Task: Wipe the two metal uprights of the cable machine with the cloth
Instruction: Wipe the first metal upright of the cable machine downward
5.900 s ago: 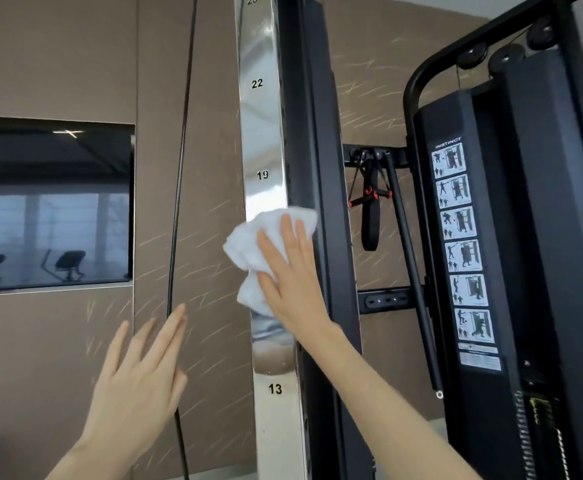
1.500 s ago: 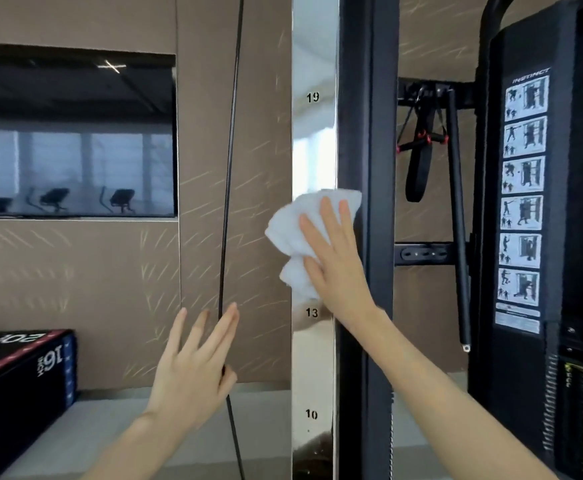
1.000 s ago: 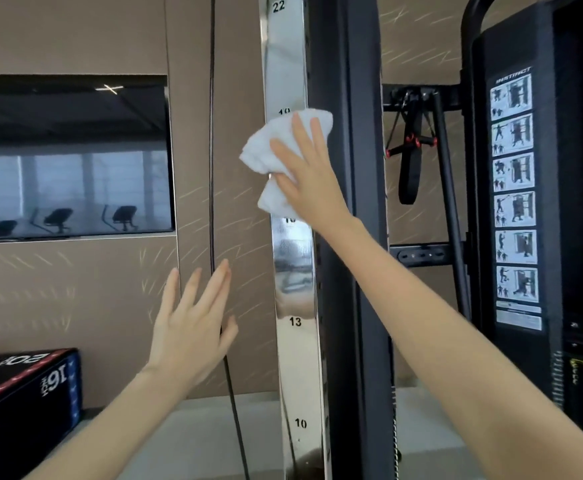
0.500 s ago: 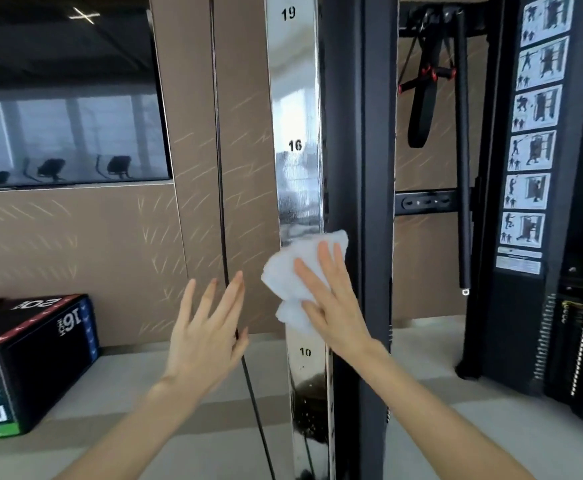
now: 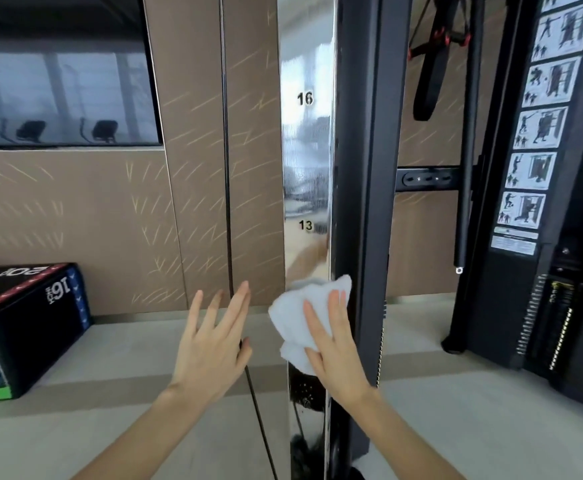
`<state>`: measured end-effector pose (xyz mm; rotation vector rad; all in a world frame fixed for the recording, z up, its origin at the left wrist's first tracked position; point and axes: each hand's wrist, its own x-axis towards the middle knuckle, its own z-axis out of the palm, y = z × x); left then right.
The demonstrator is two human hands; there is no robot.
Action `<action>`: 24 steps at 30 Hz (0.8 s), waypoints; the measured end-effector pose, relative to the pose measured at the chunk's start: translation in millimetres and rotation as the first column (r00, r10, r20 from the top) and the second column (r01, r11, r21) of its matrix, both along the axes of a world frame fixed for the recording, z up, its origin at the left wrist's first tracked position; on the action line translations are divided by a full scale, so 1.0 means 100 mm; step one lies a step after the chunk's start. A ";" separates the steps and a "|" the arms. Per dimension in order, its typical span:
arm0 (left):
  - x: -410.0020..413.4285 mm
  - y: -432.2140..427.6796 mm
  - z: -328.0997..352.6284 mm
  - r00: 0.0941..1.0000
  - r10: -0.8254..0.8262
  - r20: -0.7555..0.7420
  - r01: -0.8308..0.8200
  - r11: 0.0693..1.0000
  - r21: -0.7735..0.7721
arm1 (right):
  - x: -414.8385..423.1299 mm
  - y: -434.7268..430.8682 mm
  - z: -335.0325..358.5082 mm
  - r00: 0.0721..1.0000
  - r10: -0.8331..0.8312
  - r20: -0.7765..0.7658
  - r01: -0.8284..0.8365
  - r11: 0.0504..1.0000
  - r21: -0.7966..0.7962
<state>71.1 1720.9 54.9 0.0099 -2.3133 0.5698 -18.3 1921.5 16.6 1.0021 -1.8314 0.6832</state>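
A shiny metal upright point(image 5: 305, 161) with numbers 16 and 13 runs top to bottom in the middle, next to a black frame post point(image 5: 366, 168). My right hand point(image 5: 331, 337) presses a crumpled white cloth point(image 5: 295, 317) flat against the upright below the 13 mark, fingers straight. My left hand point(image 5: 213, 344) hovers just left of it with fingers spread, holding nothing, close to a thin black cable point(image 5: 227, 168). Only one shiny upright is in view.
A black plyo box point(image 5: 23, 327) sits on the floor at the left. The black weight stack housing point(image 5: 542, 202) with exercise stickers stands at the right, and straps and a bar point(image 5: 466, 133) hang behind the post. A brown wall with a dark window is behind.
My right hand slid the cloth up the upright toward 19, then back down to below the 13 mark. The view has tilted downward. My left hand stayed open beside the cable.
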 end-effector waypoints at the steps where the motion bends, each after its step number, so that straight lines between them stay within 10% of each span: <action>1: 0.01 -0.02 0.00 1.000 0.000 0.010 0.000 1.000 -0.001 | 0.02 0.01 0.07 1.000 0.007 0.002 -0.007 1.000 0.002; 8: -0.03 -0.01 -0.02 1.000 -0.019 -0.009 0.019 1.000 0.021 | -0.02 -0.15 1.18 0.995 -0.091 -0.028 0.086 0.986 -0.141; 17: 0.08 -0.15 -0.11 0.992 -0.077 -0.100 0.083 0.995 0.058 | -0.04 -0.03 0.01 0.899 -0.373 -0.228 0.399 0.914 0.077; 24: 0.19 -0.21 -0.17 0.961 -0.205 -0.188 0.216 0.976 0.040 | 0.00 -0.21 0.95 0.778 -0.508 -0.369 0.551 0.834 0.013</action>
